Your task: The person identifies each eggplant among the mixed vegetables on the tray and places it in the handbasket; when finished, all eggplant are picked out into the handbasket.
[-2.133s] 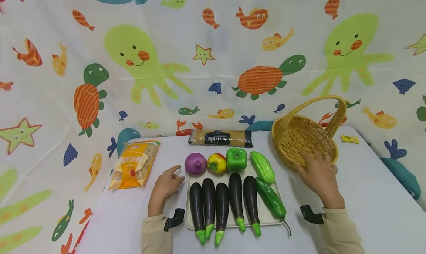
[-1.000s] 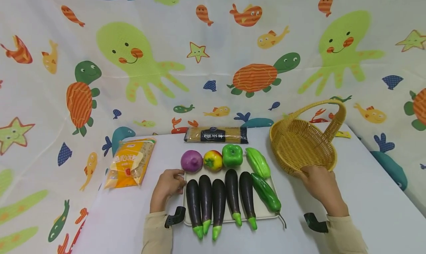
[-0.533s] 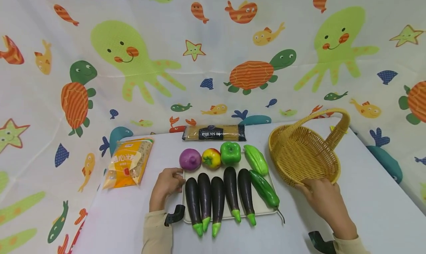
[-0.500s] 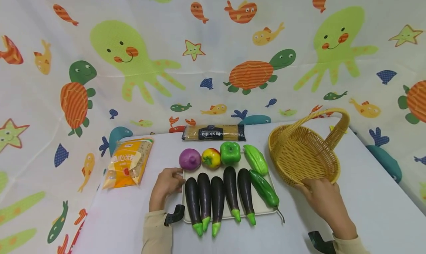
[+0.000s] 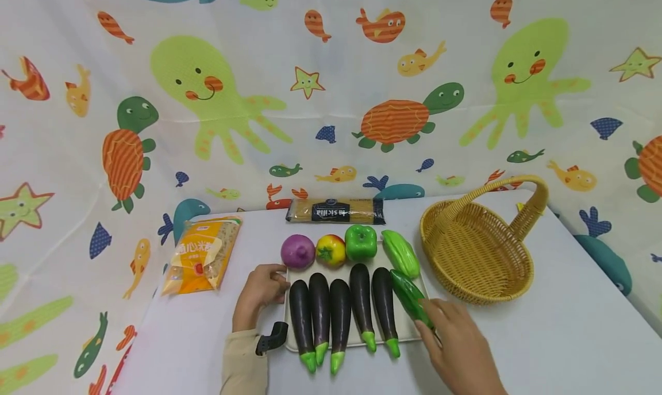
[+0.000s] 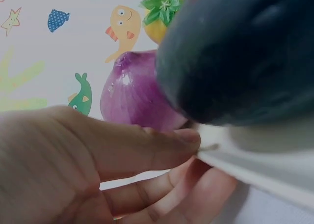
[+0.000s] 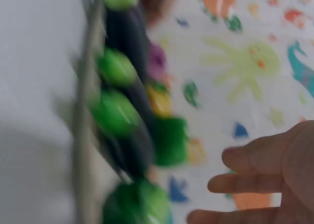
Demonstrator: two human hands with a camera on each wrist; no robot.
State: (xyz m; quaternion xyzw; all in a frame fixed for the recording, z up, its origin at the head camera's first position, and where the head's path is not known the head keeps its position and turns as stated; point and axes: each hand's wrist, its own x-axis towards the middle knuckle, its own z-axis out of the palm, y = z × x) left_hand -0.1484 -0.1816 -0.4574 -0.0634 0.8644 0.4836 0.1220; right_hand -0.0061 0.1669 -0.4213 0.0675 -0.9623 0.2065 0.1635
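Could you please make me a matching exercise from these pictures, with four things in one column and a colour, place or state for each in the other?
1. Onion
2. Basket
3. Pasta pack
4. Left hand

A. woven, with a handle
B. pinching the tray's rim
C. purple
D. behind the tray

Pairs: 1-C, 2-A, 3-D, 4-B

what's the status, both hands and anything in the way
Left hand pinching rim of flat cream rectangular tray. Right hand open at long glossy green pepper, contact unclear. Slim dark-purple eggplant close alongside, might crowd the grasp.
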